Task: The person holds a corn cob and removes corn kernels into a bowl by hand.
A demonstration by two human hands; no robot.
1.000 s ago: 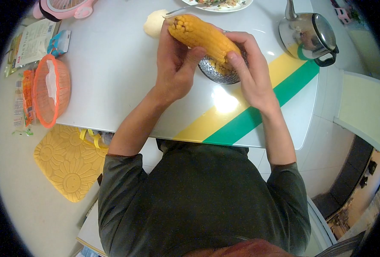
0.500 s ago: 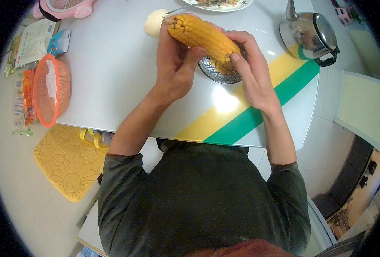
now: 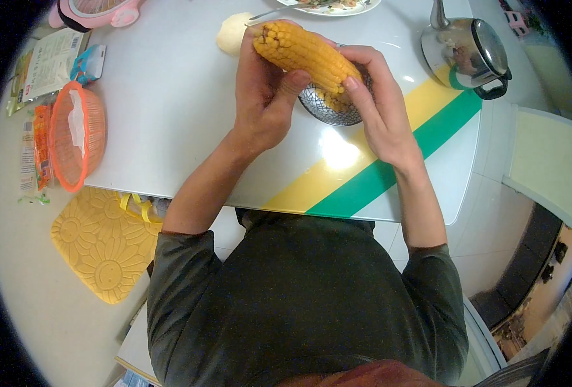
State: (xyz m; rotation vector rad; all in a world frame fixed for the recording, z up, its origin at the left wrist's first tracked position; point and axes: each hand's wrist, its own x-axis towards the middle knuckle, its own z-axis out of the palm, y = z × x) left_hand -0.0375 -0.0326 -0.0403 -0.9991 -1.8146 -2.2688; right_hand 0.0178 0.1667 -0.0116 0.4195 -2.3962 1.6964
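A yellow corn cob [image 3: 305, 55] is held tilted above the table between both hands, its left end higher in view. My left hand [image 3: 263, 103] wraps round the left part of the cob, thumb along its lower side. My right hand [image 3: 376, 97] grips the right end, with the thumb pressed on the kernels there. Below that end stands a bowl with a dark cracked pattern [image 3: 329, 116], partly hidden by the cob and my right hand. Loose yellow kernels [image 3: 335, 101] show inside it.
A pale round item [image 3: 233, 34] lies behind my left hand, near a plate of food [image 3: 357, 9] with a metal utensil. A steel kettle [image 3: 456, 55] stands at the right. An orange basket [image 3: 94, 132] and food packets [image 3: 48, 68] are at the left.
My right thumb has shifted slightly at the right end of the cob, lifting off and pressing down again. The cob and my left hand have stayed almost in place.
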